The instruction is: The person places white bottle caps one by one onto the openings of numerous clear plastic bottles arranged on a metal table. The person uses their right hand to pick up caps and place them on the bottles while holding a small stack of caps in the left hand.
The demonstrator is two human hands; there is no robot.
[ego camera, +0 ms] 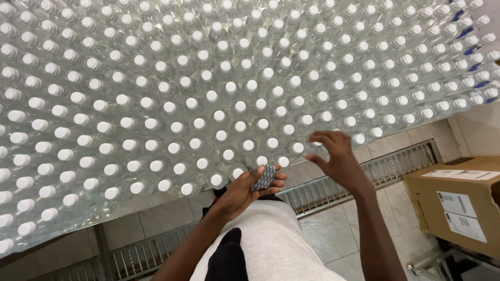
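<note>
Head view: left hand [249,191] grips a small patterned pack [263,177], right hand [336,157] spread open over white-capped clear bottles [219,114].

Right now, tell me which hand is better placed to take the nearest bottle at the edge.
Probably the right hand: its spread fingers hover empty by the white-capped bottles at the near edge. The left hand already holds a small patterned object.

Brown cardboard box [458,200] at right, white rectangular labels [461,213] on it.
</note>
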